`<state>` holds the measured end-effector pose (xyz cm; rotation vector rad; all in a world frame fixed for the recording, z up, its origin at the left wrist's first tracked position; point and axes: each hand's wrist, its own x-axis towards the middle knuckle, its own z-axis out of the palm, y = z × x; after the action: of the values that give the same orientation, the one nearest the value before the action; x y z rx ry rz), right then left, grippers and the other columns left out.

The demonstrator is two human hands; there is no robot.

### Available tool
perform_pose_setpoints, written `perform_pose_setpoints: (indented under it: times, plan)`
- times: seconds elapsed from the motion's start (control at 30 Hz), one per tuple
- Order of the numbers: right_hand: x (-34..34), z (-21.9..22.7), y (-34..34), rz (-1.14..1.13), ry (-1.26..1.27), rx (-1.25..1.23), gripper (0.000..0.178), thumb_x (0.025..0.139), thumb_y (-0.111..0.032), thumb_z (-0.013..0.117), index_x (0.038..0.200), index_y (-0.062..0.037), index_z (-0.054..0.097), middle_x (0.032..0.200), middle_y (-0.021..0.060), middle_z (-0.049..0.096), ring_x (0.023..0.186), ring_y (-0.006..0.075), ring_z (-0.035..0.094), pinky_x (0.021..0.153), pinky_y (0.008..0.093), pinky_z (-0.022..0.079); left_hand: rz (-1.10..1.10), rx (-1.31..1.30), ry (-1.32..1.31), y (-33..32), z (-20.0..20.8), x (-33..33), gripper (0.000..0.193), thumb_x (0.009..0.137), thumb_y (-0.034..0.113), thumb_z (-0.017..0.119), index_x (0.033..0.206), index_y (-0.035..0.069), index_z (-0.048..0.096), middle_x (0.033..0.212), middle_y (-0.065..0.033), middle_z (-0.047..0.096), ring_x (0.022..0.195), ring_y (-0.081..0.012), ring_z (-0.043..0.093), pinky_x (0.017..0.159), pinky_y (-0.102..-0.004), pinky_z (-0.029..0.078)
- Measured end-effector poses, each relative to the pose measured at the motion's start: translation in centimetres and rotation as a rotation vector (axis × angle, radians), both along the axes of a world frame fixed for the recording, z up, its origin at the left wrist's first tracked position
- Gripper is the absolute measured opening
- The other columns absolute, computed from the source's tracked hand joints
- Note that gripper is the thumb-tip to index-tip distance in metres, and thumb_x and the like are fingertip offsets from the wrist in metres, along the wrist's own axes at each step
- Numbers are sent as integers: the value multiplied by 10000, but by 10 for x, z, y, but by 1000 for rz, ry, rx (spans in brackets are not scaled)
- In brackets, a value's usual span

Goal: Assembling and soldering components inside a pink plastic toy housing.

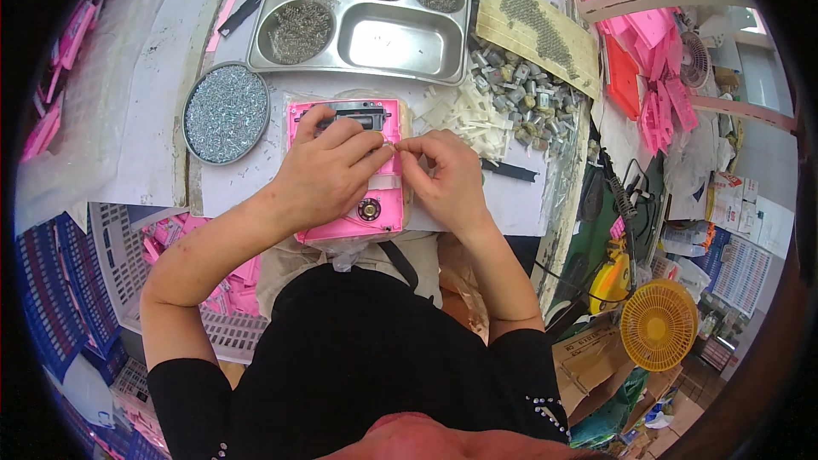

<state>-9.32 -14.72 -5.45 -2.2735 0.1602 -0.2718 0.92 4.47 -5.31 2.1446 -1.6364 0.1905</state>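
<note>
A pink plastic housing (339, 227) lies on a plastic-wrapped pad at the table's near edge. Set into its far part is a black mechanism (365, 116), and a small round speaker-like part (369, 209) sits near its front. My left hand (328, 162) rests over the housing, fingers bent and closed at the black mechanism's near side. From the right, my right hand (443, 172) pinches thumb and forefinger together at the housing's right edge, close to my left fingertips. Whatever lies between the fingertips of either hand is too small or hidden to name.
Behind the housing stands a steel compartment tray (405, 41) holding small springs. A round dish of screws (226, 112) is at the left. White plastic pieces (467, 119) and small metal motors (532, 98) are heaped at the right. A yellow fan (659, 324) stands beyond the table.
</note>
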Motion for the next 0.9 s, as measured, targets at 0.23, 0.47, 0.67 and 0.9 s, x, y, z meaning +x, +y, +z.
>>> perform_pose_setpoints:
  times: [0.23, 0.47, 0.67, 0.9]
  plan:
    - [-2, 18, 21, 135, -85, -621, 152, 805, -130, 714, 939, -63, 737, 779, 87, 627, 799, 293, 607, 699, 415, 486, 0, 27, -60, 0, -2, -5, 437, 730, 152, 722, 1162, 84, 709, 1173, -16, 650, 1068, -197, 590, 1063, -496, 337]
    - [13, 12, -6, -3, 210, 70, 174, 847, -192, 739, 883, -22, 745, 786, 126, 717, 725, 310, 689, 664, 408, 536, -100, -8, 48, 17, 4, 9, 384, 726, 156, 726, 1102, 83, 714, 1166, -25, 660, 1090, -217, 596, 1065, -510, 366]
    - [22, 4, -7, -25, 340, 190, 214, 839, -208, 788, 878, -3, 738, 755, 144, 724, 699, 260, 721, 659, 362, 547, -52, -85, 29, 33, 2, 5, 387, 695, 167, 741, 1070, 78, 714, 1122, -47, 647, 1066, -235, 598, 1028, -500, 393]
    - [2, 1, -10, -85, 169, 352, 199, 850, -191, 789, 922, -13, 740, 726, 92, 681, 611, 165, 618, 612, 308, 509, -48, -23, 100, 53, 1, -19, 432, 672, 189, 730, 1101, 136, 726, 1077, -30, 620, 1054, -252, 571, 1019, -508, 361]
